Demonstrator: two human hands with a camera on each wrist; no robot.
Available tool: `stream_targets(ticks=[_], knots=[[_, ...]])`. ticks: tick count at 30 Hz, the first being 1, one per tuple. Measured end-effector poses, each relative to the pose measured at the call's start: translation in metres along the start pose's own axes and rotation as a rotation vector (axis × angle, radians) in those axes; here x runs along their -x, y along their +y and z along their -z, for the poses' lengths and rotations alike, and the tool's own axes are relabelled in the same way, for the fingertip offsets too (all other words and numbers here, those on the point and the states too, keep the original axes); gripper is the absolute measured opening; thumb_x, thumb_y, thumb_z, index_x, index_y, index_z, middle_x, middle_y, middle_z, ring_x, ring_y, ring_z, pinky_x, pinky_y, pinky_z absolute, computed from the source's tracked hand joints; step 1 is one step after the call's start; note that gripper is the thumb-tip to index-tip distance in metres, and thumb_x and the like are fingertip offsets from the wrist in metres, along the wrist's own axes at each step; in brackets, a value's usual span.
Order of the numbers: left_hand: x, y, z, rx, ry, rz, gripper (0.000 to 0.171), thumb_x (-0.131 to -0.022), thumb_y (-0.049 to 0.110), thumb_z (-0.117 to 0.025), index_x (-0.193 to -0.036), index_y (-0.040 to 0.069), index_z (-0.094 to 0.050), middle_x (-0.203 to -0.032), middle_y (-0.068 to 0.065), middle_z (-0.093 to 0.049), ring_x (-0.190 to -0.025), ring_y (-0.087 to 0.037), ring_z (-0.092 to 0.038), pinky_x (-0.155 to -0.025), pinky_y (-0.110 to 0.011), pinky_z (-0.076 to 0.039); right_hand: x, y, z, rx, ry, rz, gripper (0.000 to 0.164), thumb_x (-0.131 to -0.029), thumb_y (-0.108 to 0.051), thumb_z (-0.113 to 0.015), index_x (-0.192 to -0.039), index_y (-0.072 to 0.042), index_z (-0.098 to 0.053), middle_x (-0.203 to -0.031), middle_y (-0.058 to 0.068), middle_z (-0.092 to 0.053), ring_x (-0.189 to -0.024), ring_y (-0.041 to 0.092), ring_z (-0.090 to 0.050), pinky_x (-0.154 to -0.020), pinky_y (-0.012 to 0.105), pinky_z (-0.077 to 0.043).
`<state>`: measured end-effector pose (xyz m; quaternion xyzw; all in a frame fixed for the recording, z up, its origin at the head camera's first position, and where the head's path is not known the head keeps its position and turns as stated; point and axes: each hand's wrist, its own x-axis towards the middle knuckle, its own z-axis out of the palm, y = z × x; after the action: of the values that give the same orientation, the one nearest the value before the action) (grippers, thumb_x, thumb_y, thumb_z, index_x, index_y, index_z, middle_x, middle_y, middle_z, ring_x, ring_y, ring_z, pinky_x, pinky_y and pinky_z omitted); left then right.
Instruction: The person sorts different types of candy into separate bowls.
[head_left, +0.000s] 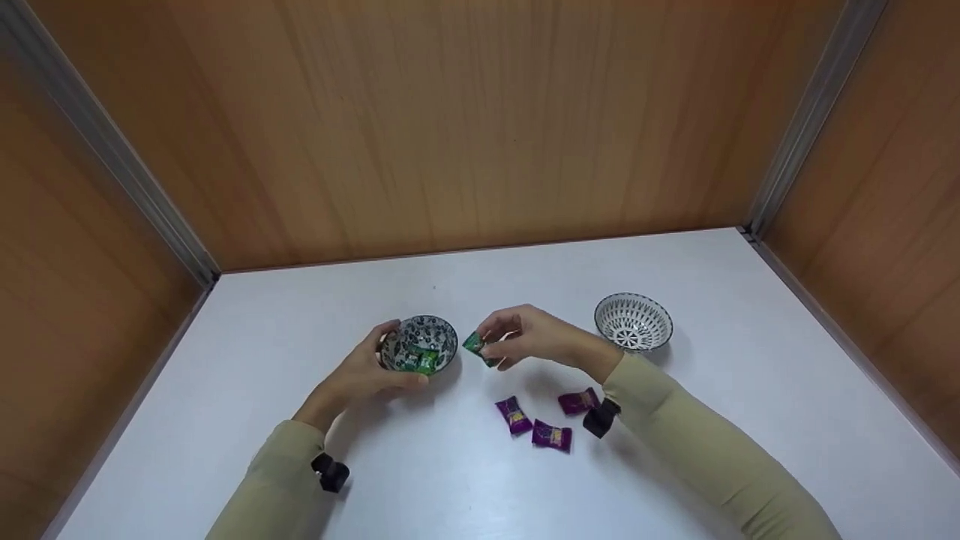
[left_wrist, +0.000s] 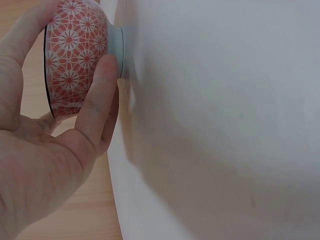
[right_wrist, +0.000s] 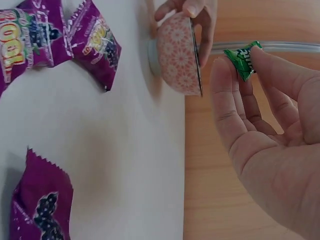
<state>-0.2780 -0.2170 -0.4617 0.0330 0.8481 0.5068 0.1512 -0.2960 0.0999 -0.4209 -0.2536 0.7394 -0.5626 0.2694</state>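
Observation:
My left hand (head_left: 370,373) grips a small bowl (left_wrist: 75,55), its thumb and fingers around the sides. Outside, the bowl is red with white flowers; inside it is dark-patterned, with green-wrapped candies (head_left: 426,361) in it. Just to the right of that bowl, my right hand (head_left: 531,336) pinches a green-wrapped candy (right_wrist: 243,61) between thumb and fingertips, above the table and apart from the rim. Below the right hand, purple-wrapped candies lie on the table: one (head_left: 514,415) at left, one (head_left: 552,436) in front and one (head_left: 576,402) by the right wrist.
A second bowl (head_left: 634,322), white with a black pattern, stands on the white table (head_left: 465,487) at the right, behind the right forearm. Wooden panels (head_left: 480,135) close off the back and both sides. Each wrist carries a small black device (head_left: 330,472).

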Motion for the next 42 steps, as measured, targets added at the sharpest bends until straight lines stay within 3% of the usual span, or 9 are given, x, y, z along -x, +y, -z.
stream_targets(ticks=[19, 26, 32, 42], knots=[[0.000, 0.000, -0.001, -0.005, -0.009, 0.010, 0.120, -0.068, 0.040, -0.096, -0.160, 0.022, -0.021, -0.160, -0.014, -0.031, -0.142, -0.036, -0.035, -0.117, -0.058, -0.028, -0.049, -0.007, -0.029, -0.068, 0.174, -0.028, 0.027, -0.093, -0.015, -0.077, -0.117, -0.006, -0.070, -0.108, 0.009, -0.072, -0.101, 0.027, -0.070, -0.083, 0.040, -0.060], [0.001, 0.000, 0.000, 0.006, -0.013, -0.004, 0.118, -0.069, 0.038, -0.095, -0.160, 0.021, -0.022, -0.158, -0.014, -0.033, -0.140, -0.036, -0.036, -0.116, -0.058, -0.029, -0.057, 0.000, -0.039, -0.058, 0.266, -0.021, 0.024, -0.092, -0.016, -0.077, -0.113, -0.006, -0.072, -0.104, 0.006, -0.073, -0.099, 0.024, -0.071, -0.080, 0.036, -0.061], [0.001, 0.000, 0.000, 0.006, -0.013, -0.008, 0.117, -0.070, 0.037, -0.095, -0.160, 0.021, -0.022, -0.159, -0.014, -0.031, -0.141, -0.036, -0.035, -0.116, -0.058, -0.029, -0.061, 0.005, -0.047, -0.023, 0.294, -0.021, 0.023, -0.092, -0.014, -0.077, -0.112, -0.004, -0.073, -0.102, 0.005, -0.073, -0.095, 0.020, -0.069, -0.079, 0.036, -0.061], [0.001, -0.001, 0.000, 0.018, -0.012, 0.009, 0.117, -0.070, 0.035, -0.095, -0.160, 0.022, -0.022, -0.159, -0.014, -0.031, -0.141, -0.035, -0.035, -0.117, -0.057, -0.028, -0.061, 0.013, -0.045, -0.016, 0.322, -0.023, 0.033, -0.093, -0.003, -0.073, -0.125, 0.001, -0.067, -0.115, 0.012, -0.065, -0.088, 0.020, -0.068, -0.079, 0.038, -0.061]])
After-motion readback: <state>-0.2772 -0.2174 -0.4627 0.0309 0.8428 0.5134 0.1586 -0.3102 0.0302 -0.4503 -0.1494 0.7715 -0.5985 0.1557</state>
